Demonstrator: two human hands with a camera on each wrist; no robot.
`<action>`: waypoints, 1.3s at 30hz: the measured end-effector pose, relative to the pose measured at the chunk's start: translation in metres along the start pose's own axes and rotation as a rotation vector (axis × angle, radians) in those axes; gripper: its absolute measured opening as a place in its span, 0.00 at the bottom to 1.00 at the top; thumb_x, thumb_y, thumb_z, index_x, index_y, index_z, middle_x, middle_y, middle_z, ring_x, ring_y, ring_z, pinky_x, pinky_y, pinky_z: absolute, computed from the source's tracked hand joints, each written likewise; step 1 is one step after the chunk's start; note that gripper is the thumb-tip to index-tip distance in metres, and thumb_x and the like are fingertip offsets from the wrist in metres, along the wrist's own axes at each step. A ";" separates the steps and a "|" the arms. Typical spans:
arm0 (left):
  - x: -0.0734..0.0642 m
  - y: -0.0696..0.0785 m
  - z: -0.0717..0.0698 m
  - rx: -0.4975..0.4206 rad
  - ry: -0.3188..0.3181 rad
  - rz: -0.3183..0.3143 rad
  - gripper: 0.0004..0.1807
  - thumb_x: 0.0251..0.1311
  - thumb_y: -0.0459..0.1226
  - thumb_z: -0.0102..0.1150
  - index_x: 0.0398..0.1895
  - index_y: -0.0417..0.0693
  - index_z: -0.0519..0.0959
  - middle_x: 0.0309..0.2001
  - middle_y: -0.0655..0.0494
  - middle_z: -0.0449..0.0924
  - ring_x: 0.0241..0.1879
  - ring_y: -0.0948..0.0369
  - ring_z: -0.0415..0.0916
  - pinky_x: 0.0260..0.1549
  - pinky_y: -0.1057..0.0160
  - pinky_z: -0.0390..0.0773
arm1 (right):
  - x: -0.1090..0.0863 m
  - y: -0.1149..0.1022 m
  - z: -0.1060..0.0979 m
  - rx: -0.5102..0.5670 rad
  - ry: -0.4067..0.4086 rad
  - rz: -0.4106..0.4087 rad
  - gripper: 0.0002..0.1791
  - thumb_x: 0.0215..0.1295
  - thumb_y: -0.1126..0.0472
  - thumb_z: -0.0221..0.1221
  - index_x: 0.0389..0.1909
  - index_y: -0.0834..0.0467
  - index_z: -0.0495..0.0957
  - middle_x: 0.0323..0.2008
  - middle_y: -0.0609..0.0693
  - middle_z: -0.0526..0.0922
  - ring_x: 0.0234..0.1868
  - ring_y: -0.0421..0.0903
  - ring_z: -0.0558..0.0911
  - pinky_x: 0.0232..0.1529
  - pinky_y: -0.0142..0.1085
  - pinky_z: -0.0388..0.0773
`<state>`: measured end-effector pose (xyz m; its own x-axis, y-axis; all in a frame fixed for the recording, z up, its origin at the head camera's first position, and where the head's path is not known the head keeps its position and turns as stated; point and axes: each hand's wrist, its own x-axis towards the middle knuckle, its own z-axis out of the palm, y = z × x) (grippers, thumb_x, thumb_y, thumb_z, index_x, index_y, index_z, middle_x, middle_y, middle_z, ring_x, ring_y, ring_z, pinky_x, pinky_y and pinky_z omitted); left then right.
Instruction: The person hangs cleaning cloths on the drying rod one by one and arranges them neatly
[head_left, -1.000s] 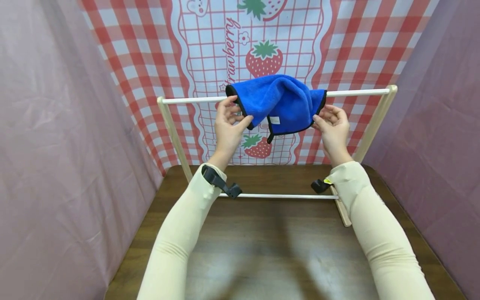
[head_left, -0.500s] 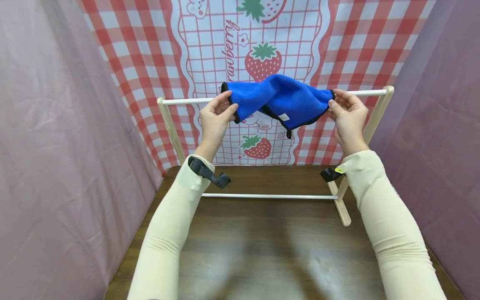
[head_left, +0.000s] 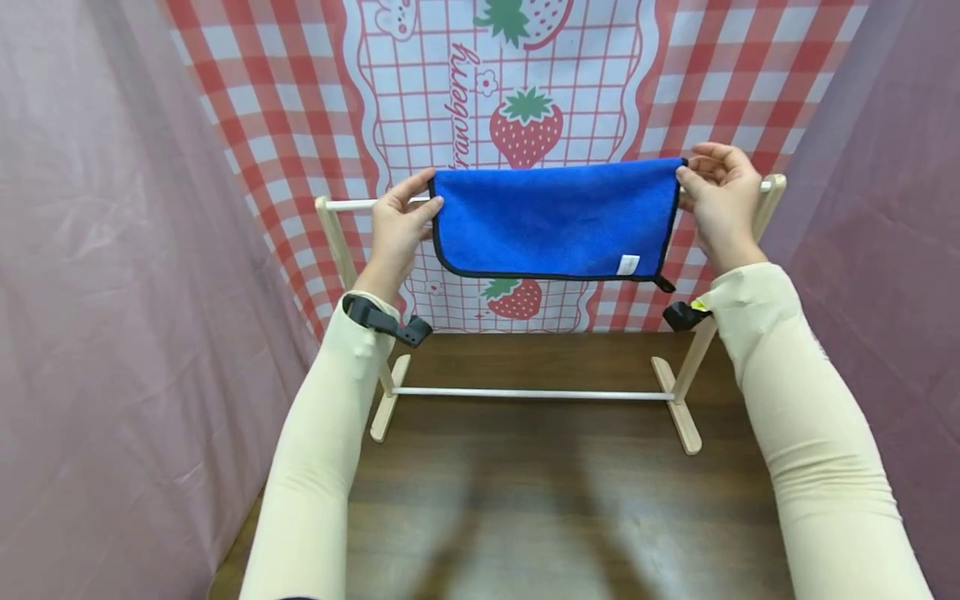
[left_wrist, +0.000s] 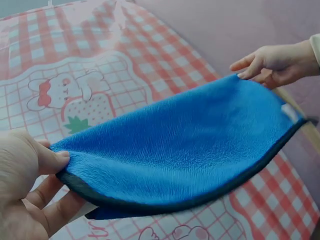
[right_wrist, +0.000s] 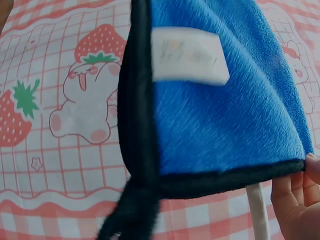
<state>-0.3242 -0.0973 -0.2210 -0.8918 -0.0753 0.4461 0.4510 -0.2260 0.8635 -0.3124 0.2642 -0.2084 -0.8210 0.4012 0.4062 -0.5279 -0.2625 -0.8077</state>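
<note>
A blue towel (head_left: 555, 221) with black edging is stretched between my two hands, in front of the white top bar of a wooden rack. My left hand (head_left: 399, 229) pinches its upper left edge, thumb on the near side. At the upper right corner my right hand (head_left: 720, 196) pinches the cloth. A white label (head_left: 628, 265) and a black loop (head_left: 664, 284) are at the towel's lower right. In the left wrist view the towel (left_wrist: 175, 145) sags in a curve, with a second layer under its black edge. Up close, the right wrist view has the label (right_wrist: 190, 56).
The rack's wooden legs (head_left: 693, 358) and feet stand on a brown table (head_left: 517, 492), joined by a white lower bar (head_left: 532, 393). A red-checked strawberry cloth (head_left: 525, 125) hangs behind. Pinkish curtains (head_left: 135, 275) close off both sides.
Both hands have moved apart and slightly up. The towel has gone from bunched and folded to pulled straight, its label and loop shifting to the right.
</note>
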 end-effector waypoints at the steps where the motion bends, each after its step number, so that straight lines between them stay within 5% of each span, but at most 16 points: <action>1: 0.000 0.000 -0.001 0.018 0.001 -0.003 0.22 0.63 0.21 0.58 0.61 0.32 0.76 0.46 0.52 0.78 0.32 0.65 0.80 0.23 0.69 0.82 | 0.001 0.000 0.000 -0.022 -0.004 0.004 0.14 0.60 0.79 0.60 0.43 0.61 0.79 0.33 0.51 0.77 0.29 0.40 0.77 0.21 0.27 0.79; 8: 0.002 -0.010 -0.008 0.123 0.007 -0.075 0.22 0.64 0.24 0.60 0.62 0.37 0.77 0.55 0.45 0.79 0.35 0.65 0.79 0.23 0.69 0.81 | 0.000 0.011 -0.008 -0.122 -0.017 0.011 0.13 0.58 0.77 0.64 0.40 0.60 0.79 0.28 0.49 0.81 0.23 0.39 0.79 0.23 0.26 0.80; 17: -0.003 -0.023 -0.017 0.132 0.006 -0.135 0.22 0.64 0.26 0.61 0.61 0.41 0.78 0.56 0.46 0.79 0.37 0.64 0.79 0.25 0.69 0.81 | -0.003 0.028 -0.014 -0.178 -0.019 -0.038 0.10 0.55 0.77 0.66 0.34 0.61 0.80 0.25 0.47 0.83 0.26 0.38 0.81 0.26 0.27 0.82; 29: -0.006 -0.047 -0.023 0.083 0.010 -0.098 0.21 0.65 0.25 0.59 0.61 0.35 0.77 0.53 0.46 0.81 0.33 0.66 0.78 0.24 0.70 0.81 | -0.003 0.040 -0.019 -0.159 0.001 0.012 0.08 0.55 0.72 0.69 0.35 0.61 0.84 0.28 0.48 0.85 0.27 0.39 0.83 0.30 0.27 0.82; 39: -0.007 -0.052 -0.021 0.098 0.008 -0.064 0.21 0.64 0.23 0.57 0.61 0.34 0.76 0.58 0.40 0.78 0.36 0.66 0.80 0.28 0.70 0.82 | -0.002 0.046 -0.018 -0.077 -0.015 -0.007 0.08 0.55 0.75 0.68 0.32 0.62 0.84 0.26 0.49 0.85 0.26 0.40 0.83 0.28 0.28 0.83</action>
<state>-0.3420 -0.1052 -0.2738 -0.9190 -0.0712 0.3879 0.3942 -0.1350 0.9091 -0.3310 0.2669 -0.2539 -0.8208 0.3893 0.4179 -0.5158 -0.1910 -0.8351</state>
